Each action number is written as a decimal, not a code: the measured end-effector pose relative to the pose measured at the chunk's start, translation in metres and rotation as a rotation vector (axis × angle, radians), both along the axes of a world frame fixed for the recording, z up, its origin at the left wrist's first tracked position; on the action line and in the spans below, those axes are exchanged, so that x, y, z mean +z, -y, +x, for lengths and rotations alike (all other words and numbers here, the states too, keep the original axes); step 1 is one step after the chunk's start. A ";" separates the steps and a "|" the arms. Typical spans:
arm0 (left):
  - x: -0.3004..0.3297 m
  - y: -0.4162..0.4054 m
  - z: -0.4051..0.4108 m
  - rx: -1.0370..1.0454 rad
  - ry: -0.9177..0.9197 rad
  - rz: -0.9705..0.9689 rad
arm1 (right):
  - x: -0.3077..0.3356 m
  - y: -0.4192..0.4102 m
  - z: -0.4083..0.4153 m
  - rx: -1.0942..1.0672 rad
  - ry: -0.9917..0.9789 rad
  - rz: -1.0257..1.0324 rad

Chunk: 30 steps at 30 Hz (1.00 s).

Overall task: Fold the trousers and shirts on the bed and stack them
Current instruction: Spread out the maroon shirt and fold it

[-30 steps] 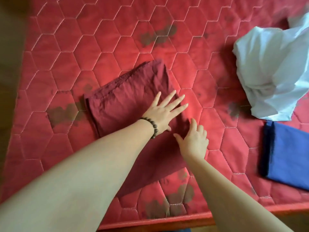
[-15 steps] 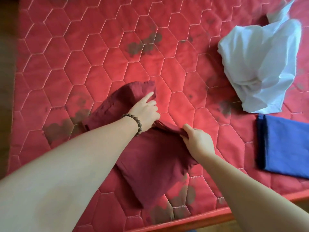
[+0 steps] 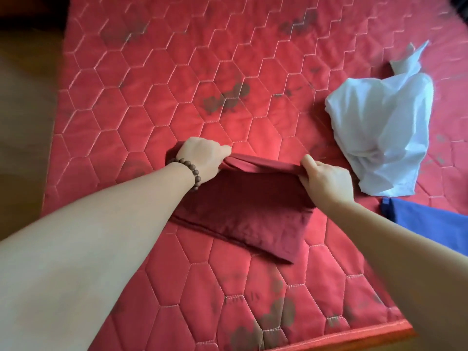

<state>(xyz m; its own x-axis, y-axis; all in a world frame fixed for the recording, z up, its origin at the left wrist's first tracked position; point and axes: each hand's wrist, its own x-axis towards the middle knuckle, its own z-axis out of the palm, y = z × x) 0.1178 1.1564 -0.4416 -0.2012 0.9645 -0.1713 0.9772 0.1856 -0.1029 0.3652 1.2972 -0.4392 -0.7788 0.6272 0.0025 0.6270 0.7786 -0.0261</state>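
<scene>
The left hand (image 3: 202, 158), with a bead bracelet (image 3: 188, 171) on its wrist, grips the left end of the far folded edge of the dark red garment (image 3: 243, 211). This edge runs from left to right between both grips, and its long axis lies across the red quilted mattress (image 3: 157, 97). The right hand (image 3: 326, 179) grips the right end. Just right of this grip lies a crumpled white shirt (image 3: 385, 133), and nearer a folded blue garment (image 3: 430, 221).
</scene>
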 end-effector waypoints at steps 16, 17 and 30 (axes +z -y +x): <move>0.041 0.045 -0.014 -0.116 -0.066 0.260 | 0.044 0.000 -0.012 0.316 -0.152 0.150; 0.021 0.056 -0.008 -0.103 -0.046 0.164 | 0.025 0.011 -0.005 0.332 -0.085 0.115; -0.041 0.186 0.053 0.233 -0.045 0.018 | -0.061 0.156 0.045 0.285 0.351 -0.340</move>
